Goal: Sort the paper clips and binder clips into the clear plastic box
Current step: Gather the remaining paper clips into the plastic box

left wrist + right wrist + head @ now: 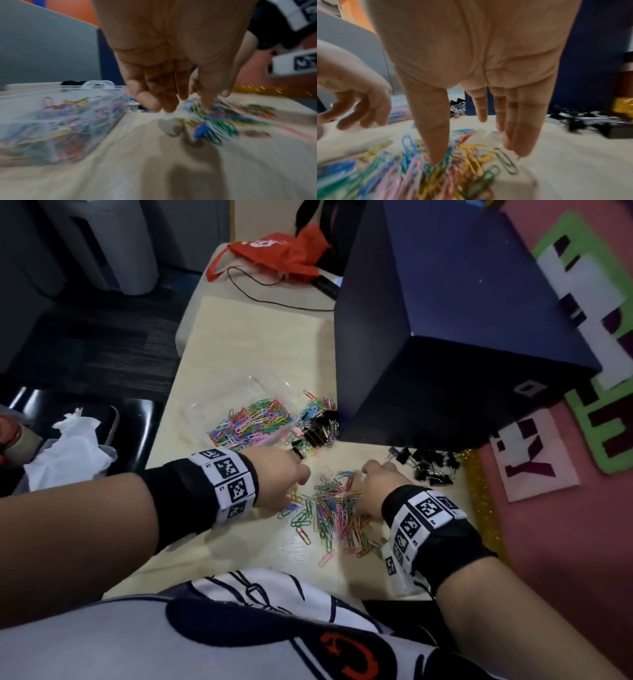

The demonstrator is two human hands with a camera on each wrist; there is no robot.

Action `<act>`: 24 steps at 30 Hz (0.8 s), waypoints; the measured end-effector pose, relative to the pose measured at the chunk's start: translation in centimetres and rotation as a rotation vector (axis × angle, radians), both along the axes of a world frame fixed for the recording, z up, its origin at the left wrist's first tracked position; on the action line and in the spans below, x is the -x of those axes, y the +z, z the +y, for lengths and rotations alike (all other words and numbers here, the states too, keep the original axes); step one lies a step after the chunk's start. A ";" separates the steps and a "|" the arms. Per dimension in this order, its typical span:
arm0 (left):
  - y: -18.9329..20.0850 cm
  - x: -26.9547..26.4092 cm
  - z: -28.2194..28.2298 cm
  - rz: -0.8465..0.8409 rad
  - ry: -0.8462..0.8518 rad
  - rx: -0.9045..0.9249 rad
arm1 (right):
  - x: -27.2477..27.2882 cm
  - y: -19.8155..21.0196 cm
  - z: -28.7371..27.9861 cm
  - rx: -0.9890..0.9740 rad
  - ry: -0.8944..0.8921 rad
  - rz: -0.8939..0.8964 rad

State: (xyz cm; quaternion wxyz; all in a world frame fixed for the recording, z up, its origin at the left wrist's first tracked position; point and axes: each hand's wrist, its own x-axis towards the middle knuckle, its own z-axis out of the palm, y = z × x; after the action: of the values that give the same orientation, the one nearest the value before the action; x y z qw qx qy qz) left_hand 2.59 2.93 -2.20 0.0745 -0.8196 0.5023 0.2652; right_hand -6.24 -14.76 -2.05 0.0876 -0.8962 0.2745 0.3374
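Raking through a loose heap of coloured paper clips (334, 510), a person works both hands on a pale table (246, 337) beside a clear plastic box (219, 409) that already holds a bright tangle of clips. The right hand (471, 81) hangs palm-down over the heap, its fingers (522, 135) straight and spread, thumb tip pressing into the clips and pinching nothing. The left hand (171, 60) reaches down at the heap's near edge, just beside the box wall, fingers loosely bent with their tips among the clips; the blur hides whether any clip is caught between them.

The clips look light, thin and springy, coated smooth, so they are likely to slide on the tabletop and hook into one another; a scoop from the heap's edge with cupped fingers seems a surer hold than a pinch on a single wire. The black binder clips are stiffer and heavier, best taken by the folded body rather than the wire handles.

By count: one box, two hands, three groups of loose clips. The paper clips number far too many to count, both in the box and on the table. One cluster of binder clips (317, 429), mixed with stray paper clips, lies just right of the box against a dark blue case (445, 320); a second cluster (428, 465) lies beyond the right hand, roughly a dozen or more in each.
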 end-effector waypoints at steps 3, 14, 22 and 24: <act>-1.3 1.3 -0.5 0.011 -0.036 -0.176 | 2.7 0.0 -1.1 0.076 -0.008 0.148; -2.5 5.1 -3.8 0.026 0.109 -0.049 | 4.6 -2.7 0.0 -0.123 -0.145 -0.137; -2.7 3.8 -5.0 0.048 0.204 -0.009 | 2.4 -2.8 -0.1 -0.298 0.088 -0.240; -2.7 3.5 -5.0 0.046 0.218 -0.005 | 2.4 -3.3 0.3 -0.246 0.178 -0.258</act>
State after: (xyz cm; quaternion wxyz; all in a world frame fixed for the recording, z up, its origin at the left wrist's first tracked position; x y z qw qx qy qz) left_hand -0.91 -2.05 -4.86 0.0357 -0.8629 0.4111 0.2918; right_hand -8.61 -14.47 -5.33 0.2007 -0.9353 0.1377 0.2570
